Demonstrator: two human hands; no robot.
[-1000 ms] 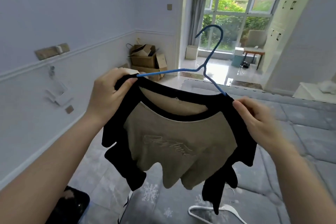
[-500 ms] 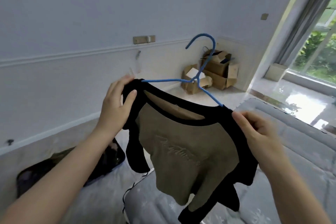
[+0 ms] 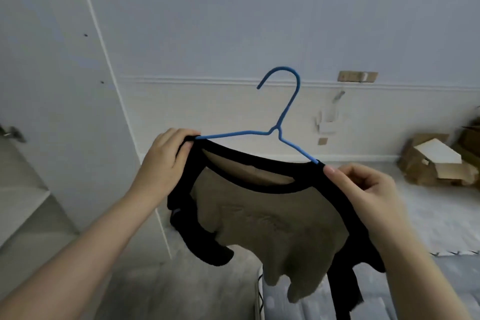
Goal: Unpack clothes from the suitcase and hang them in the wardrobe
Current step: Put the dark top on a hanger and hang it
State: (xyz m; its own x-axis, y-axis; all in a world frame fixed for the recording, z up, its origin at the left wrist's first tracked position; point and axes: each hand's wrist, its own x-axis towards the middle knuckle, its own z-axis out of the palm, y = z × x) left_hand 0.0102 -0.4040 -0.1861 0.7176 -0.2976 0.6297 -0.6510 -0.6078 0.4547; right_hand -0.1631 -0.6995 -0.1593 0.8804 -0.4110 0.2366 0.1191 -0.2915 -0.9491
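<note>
A khaki T-shirt with black collar and black sleeves (image 3: 270,223) hangs on a blue wire hanger (image 3: 281,122), held up in front of me at chest height. My left hand (image 3: 166,163) grips the shirt's left shoulder over the hanger's end. My right hand (image 3: 363,189) pinches the right shoulder over the other end. The hanger's hook points up and to the left. A white wardrobe panel (image 3: 52,86) stands at the left, with a handle (image 3: 11,132) at the far left edge. No suitcase is in view.
A pale wall with a moulding strip (image 3: 207,80) faces me. Cardboard boxes (image 3: 436,161) lie on the floor at the right. A grey quilted mattress (image 3: 441,215) stretches below and to the right. A dark cable (image 3: 259,299) runs along its edge.
My view has swung left: the window and most of the boxes have slid out to the right and the wardrobe panel has come in at the left. Both hands still hold the shirt on the hanger.
</note>
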